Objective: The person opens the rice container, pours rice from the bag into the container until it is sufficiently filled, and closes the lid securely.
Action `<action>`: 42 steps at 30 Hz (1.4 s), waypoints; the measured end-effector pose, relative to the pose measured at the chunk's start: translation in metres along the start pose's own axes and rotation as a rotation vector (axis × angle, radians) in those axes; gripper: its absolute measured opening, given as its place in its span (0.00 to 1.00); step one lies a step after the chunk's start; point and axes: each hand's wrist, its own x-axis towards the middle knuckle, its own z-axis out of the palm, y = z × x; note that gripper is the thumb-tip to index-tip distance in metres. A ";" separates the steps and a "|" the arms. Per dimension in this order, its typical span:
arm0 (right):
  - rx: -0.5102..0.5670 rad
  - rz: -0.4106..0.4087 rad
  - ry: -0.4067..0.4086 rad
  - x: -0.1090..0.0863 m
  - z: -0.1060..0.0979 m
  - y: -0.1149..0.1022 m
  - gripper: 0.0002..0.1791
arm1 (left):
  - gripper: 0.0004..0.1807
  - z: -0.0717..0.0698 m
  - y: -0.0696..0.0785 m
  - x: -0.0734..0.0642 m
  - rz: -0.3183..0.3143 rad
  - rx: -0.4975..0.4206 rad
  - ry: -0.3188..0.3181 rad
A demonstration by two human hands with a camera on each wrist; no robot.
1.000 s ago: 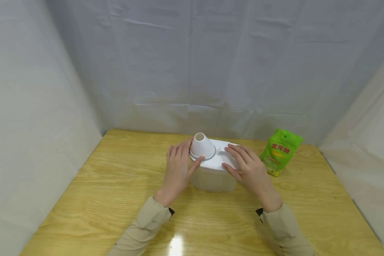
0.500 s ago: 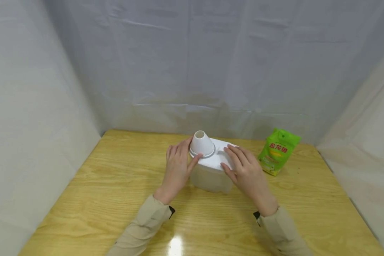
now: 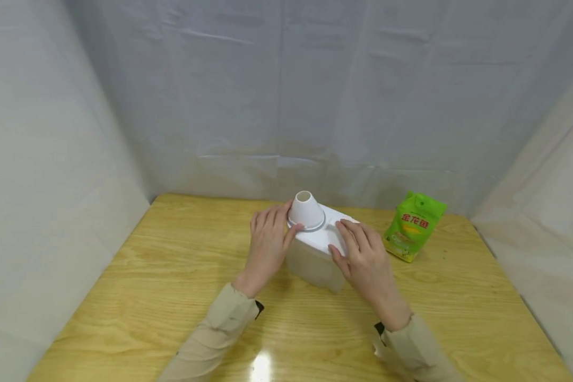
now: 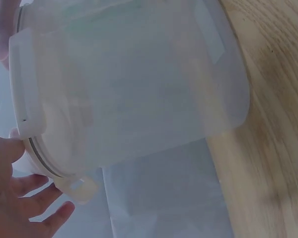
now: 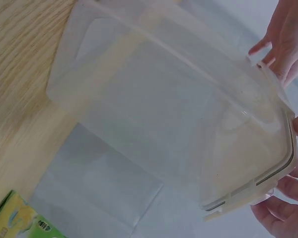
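Observation:
A translucent plastic storage container [image 3: 312,268] stands on the table, with a white lid [image 3: 322,241] on top. From the lid's left part rises a white cone-shaped spout [image 3: 307,212] with a round open tip. My left hand [image 3: 267,246] holds the lid's left end, thumb on the near side by the cone's base. At the lid's other end, my right hand [image 3: 370,262] grips the edge, thumb in front and fingers on top. In the left wrist view a small tab [image 4: 79,189] sticks out beside my fingers. The see-through walls [image 5: 154,99] show no contents.
A green and yellow bag [image 3: 414,225] with red lettering stands upright behind and right of the container. Wooden tabletop [image 3: 186,254] extends around them. White sheeting [image 3: 219,106] encloses the back and both sides.
The container has turned slightly clockwise in the head view: its cone end moved away and right, its other end nearer me. Both hands moved with it, keeping their grip.

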 end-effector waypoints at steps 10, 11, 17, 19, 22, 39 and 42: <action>0.044 0.033 0.025 0.001 -0.002 -0.004 0.30 | 0.33 -0.001 0.003 0.005 -0.055 -0.005 -0.047; 0.063 0.044 0.036 0.001 -0.002 -0.002 0.31 | 0.35 0.000 0.004 0.003 -0.067 -0.004 -0.042; 0.153 0.115 0.095 0.003 -0.003 0.023 0.33 | 0.52 0.004 0.026 -0.019 -0.150 0.026 -0.011; 0.169 0.139 0.073 0.000 -0.004 0.033 0.33 | 0.54 0.006 0.034 -0.026 -0.165 0.045 -0.010; 0.164 0.168 -0.004 -0.007 -0.005 0.044 0.34 | 0.54 0.009 0.044 -0.033 -0.186 0.076 -0.022; 0.133 0.181 -0.032 -0.017 -0.014 0.035 0.37 | 0.60 0.012 0.040 -0.024 -0.204 -0.057 -0.185; 0.113 0.170 -0.033 -0.019 -0.016 0.031 0.36 | 0.56 0.010 0.037 -0.019 -0.209 -0.065 -0.226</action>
